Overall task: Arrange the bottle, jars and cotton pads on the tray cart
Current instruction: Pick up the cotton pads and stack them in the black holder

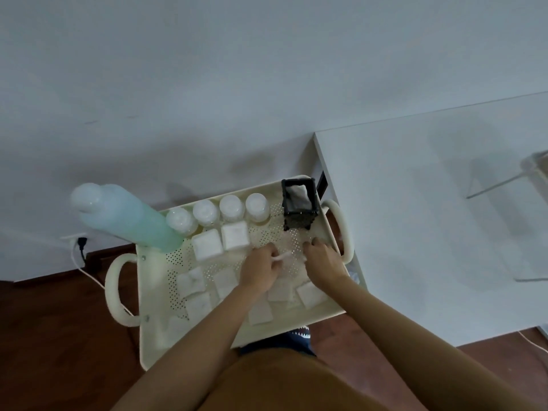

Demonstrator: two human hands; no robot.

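Head view shows the left hand (261,269) pinching a thin white item, apparently a cotton pad (281,257), above the perforated floor of the tray cart (154,336). Just beside it, the right hand (321,258) rests fingers-down on the tray; whether it grips anything cannot be told. Behind the grip stand two square white jars (219,243), and beyond them a row of four round clear jars (218,211) along the far wall. Far left of the grip, the tall pale green bottle (127,215) stands in the corner; a black mesh holder (299,204) occupies the opposite far corner. Several cotton pads (207,292) lie loosely on the near part of the tray, unevenly spaced. Assessment: bottle and jars appear placed; pad arrangement remains unfinished.
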